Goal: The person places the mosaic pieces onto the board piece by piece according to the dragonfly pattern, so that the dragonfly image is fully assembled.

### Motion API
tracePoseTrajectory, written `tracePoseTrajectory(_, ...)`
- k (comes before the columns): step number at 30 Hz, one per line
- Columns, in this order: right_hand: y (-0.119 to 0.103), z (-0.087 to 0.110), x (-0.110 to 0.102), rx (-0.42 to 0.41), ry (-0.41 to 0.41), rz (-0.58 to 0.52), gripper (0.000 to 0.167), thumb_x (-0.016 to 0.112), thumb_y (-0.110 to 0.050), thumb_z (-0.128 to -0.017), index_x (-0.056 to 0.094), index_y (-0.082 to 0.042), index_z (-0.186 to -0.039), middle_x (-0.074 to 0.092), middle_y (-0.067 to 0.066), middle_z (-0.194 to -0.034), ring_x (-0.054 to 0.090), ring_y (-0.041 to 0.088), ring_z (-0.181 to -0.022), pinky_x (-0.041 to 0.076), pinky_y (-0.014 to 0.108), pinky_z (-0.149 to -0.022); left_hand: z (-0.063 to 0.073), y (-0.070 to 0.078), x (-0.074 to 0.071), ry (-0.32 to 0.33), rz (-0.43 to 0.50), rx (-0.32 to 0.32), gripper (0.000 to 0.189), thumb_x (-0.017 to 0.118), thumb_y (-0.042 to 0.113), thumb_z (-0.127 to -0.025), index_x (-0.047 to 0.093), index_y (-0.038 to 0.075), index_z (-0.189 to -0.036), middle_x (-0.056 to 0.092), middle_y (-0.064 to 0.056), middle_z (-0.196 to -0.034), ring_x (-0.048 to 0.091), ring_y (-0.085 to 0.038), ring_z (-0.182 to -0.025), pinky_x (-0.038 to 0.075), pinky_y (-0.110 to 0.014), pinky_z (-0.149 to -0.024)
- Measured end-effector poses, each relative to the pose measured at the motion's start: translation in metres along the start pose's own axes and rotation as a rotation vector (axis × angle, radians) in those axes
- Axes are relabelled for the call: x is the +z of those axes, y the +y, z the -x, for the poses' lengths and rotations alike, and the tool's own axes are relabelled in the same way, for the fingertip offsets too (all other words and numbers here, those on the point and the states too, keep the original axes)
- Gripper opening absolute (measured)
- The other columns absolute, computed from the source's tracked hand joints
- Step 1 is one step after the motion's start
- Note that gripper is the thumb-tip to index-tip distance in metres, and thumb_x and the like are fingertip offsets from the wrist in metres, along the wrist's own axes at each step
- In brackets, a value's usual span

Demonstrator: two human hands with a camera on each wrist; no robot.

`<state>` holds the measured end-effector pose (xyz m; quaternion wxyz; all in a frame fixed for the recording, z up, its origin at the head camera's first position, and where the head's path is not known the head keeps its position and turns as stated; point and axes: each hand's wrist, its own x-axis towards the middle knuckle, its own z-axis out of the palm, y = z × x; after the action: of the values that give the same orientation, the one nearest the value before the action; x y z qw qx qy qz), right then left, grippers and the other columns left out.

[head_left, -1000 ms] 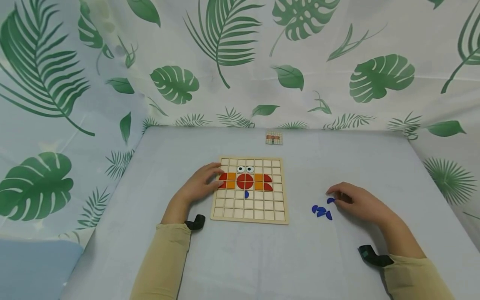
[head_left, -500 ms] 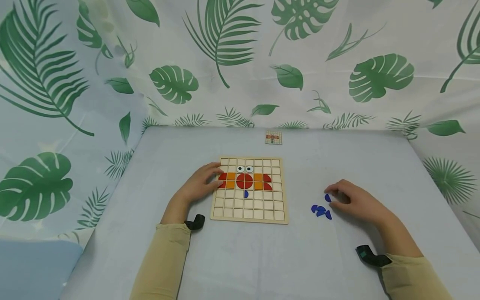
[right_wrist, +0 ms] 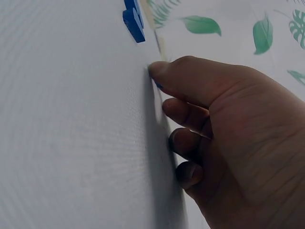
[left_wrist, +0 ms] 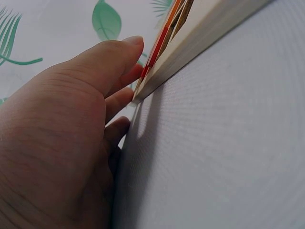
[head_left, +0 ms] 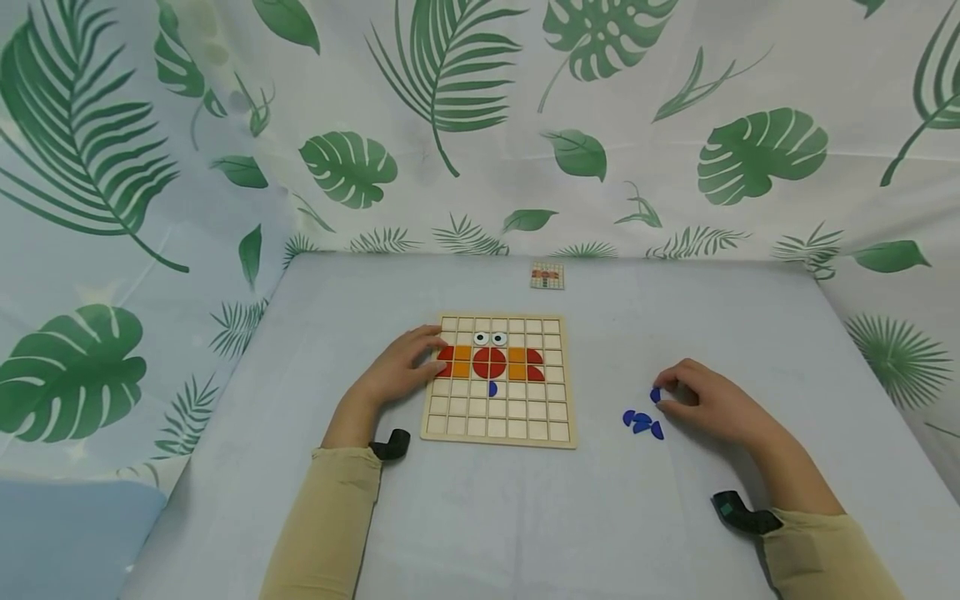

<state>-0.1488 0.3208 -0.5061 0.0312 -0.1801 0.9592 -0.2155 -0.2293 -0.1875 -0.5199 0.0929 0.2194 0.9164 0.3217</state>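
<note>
A square wooden grid board [head_left: 517, 410] lies on the table, bearing red curved pieces, orange squares [head_left: 517, 363], two eye pieces [head_left: 481, 338] and one blue half-round piece [head_left: 492, 388]. My left hand [head_left: 403, 367] rests at its left edge, thumb and fingertips on the rim and over the red pieces there. To the right of the board, my right hand [head_left: 716, 406] pinches a blue half-round piece [head_left: 656, 395] between thumb and index finger, low over the table. In the right wrist view the thumb hides most of that piece. Several more blue pieces [head_left: 642, 418] lie just left of the fingers.
Behind the board lies a small picture card [head_left: 547, 276] with a similar grid pattern. A white cloth [head_left: 600, 517] covers the table. Leaf-printed curtains [head_left: 480, 183] close off the back and sides.
The right thumb and index finger have turned the blue half-round piece upright between them and shifted slightly left and away from me. The left hand and board have stayed put.
</note>
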Motion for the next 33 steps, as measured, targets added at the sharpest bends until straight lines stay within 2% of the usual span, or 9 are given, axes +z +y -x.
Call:
tracePoseTrajectory(8,-0.005,-0.001,-0.004,-0.015,0.009,-0.012,0.023,0.073,-0.026,-0.090,0.063,-0.021,-0.110,0.060,-0.006,-0.100,0.048,0.008,-0.086,0.047,0.025,-0.072,-0.002,-0.005,0.005,0.008,-0.013,0.022,0.036,0.059,0.042,-0.098,0.058,0.025,-0.130,0.036,0.001,-0.158,0.028,-0.027,-0.150,0.025,-0.049,-0.123)
tracePoseTrajectory(15,-0.021,-0.011,-0.012,-0.041,-0.001,-0.080,0.022,0.073,-0.027,-0.091,0.063,-0.019,-0.109,0.058,-0.006,-0.093,0.049,0.007,-0.081,0.045,0.023,-0.065,-0.002,-0.005,0.004,0.018,-0.009,0.023,0.036,0.059,0.041,-0.098,0.058,0.023,-0.130,0.037,0.000,-0.158,0.027,-0.029,-0.150,0.024,-0.052,-0.122)
tracePoseTrajectory(26,-0.073,-0.050,-0.009,-0.085,-0.049,-0.133,0.023,0.071,-0.030,-0.092,0.064,-0.019,-0.110,0.059,-0.005,-0.094,0.051,0.013,-0.081,0.046,0.024,-0.065,-0.002,-0.005,0.004,0.016,-0.020,0.016,0.035,0.059,0.040,-0.098,0.058,0.023,-0.129,0.037,0.001,-0.158,0.027,-0.027,-0.150,0.024,-0.050,-0.123)
tracePoseTrajectory(33,-0.107,-0.080,0.005,-0.116,-0.090,-0.167,0.022,0.071,-0.030,-0.092,0.064,-0.021,-0.110,0.059,-0.006,-0.092,0.051,0.014,-0.079,0.046,0.027,-0.066,-0.002,-0.003,0.003,0.008,-0.009,-0.001,0.035,0.059,0.040,-0.098,0.058,0.024,-0.129,0.036,0.001,-0.159,0.025,-0.027,-0.151,0.023,-0.051,-0.123)
